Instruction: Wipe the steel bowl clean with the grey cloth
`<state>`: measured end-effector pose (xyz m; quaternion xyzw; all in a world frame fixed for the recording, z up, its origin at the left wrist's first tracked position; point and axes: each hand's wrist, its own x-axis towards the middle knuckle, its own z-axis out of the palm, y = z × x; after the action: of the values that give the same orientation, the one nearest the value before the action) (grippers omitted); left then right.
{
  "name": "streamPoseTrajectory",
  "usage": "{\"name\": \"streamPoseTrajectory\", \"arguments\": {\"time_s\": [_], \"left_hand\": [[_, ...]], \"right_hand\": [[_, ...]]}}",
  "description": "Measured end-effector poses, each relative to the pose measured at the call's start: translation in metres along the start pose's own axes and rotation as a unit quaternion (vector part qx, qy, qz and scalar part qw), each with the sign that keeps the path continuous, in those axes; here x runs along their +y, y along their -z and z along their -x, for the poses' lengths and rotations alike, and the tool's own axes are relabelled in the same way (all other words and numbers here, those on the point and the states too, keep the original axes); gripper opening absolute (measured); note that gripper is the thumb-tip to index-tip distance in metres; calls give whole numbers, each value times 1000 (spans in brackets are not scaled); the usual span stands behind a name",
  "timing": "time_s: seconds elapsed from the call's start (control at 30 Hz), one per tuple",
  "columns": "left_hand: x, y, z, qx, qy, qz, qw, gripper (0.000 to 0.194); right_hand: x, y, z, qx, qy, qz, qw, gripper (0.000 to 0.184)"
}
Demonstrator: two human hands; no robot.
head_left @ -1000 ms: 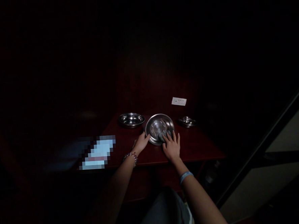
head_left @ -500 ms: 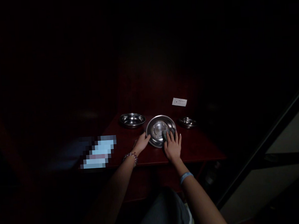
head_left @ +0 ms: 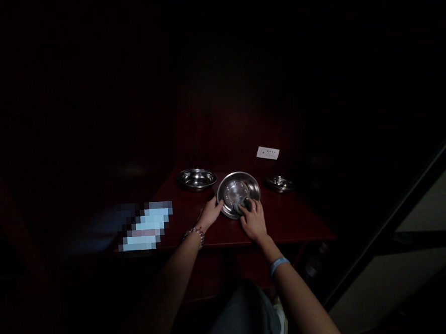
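Observation:
A round steel plate (head_left: pixel 236 187) lies on the dark red table (head_left: pixel 286 218) in front of me. My left hand (head_left: pixel 210 214) rests against the plate's left rim, fingers curled on its edge. My right hand (head_left: pixel 253 219) presses a small grey-green scrub pad (head_left: pixel 241 205) onto the near inner side of the plate, fingers bent over the pad. A bead bracelet is on my left wrist and a blue band on my right.
A steel bowl (head_left: pixel 196 178) sits at the left of the plate and a smaller steel dish (head_left: pixel 280 183) at the right. A white wall socket (head_left: pixel 267 153) is behind. A blurred pale patch (head_left: pixel 147 226) lies at the table's left. The room is very dark.
My right hand with the pad slid from the plate's right inner side toward its near left, and the fingers curled more. The left hand stayed on the rim.

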<state>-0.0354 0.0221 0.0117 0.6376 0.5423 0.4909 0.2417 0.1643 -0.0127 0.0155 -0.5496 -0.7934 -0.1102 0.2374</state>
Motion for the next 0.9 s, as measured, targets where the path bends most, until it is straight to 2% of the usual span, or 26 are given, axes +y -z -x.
{"name": "streamPoseTrajectory", "arguments": {"time_s": [0.2, 0.43, 0.63, 0.77, 0.9], "left_hand": [[3, 2, 1, -1, 15, -32, 999, 39], [3, 2, 1, -1, 14, -39, 999, 38], [6, 3, 2, 0, 20, -25, 999, 41], [8, 5, 4, 0, 28, -34, 999, 46], [9, 5, 5, 1, 41, -49, 998, 47]], "right_hand": [[-1, 0, -1, -39, 54, -2, 998, 47], [4, -4, -4, -60, 120, -63, 989, 55], [7, -4, -3, -59, 138, -142, 978, 61], [9, -5, -2, -51, 134, -202, 969, 58], [10, -6, -1, -14, 135, -243, 961, 54]]}}
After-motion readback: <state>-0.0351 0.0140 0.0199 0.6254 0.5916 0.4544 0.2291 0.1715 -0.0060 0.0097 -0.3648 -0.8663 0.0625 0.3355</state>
